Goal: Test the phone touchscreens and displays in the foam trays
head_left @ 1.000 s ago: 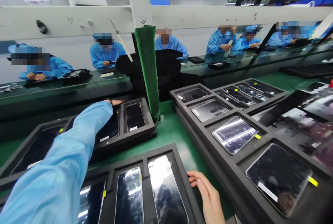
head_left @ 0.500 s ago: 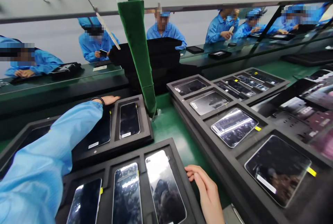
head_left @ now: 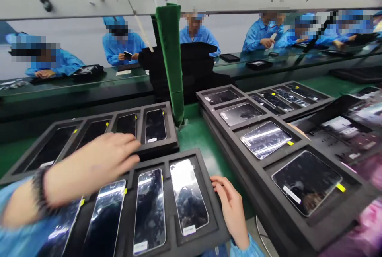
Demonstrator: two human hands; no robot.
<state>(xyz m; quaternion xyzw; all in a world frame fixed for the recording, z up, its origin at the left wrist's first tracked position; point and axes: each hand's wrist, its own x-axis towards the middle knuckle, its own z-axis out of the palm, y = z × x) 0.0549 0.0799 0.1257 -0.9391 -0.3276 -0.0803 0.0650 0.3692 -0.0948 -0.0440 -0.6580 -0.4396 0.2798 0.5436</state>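
Grip (head_left: 231,209), right — curled on foam tray (head_left: 216,225)

Left hand (head_left: 89,169) and right hand (head_left: 229,209) flank a tray (head_left: 213,217) of phone screens (head_left: 149,213).

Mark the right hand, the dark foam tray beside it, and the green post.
Bare right hand (head_left: 228,209), head view, back of the hand.
Dark grey foam phone tray (head_left: 203,177), head view, right rim.
Tall green felt-covered post (head_left: 170,62), head view, middle of its front face.
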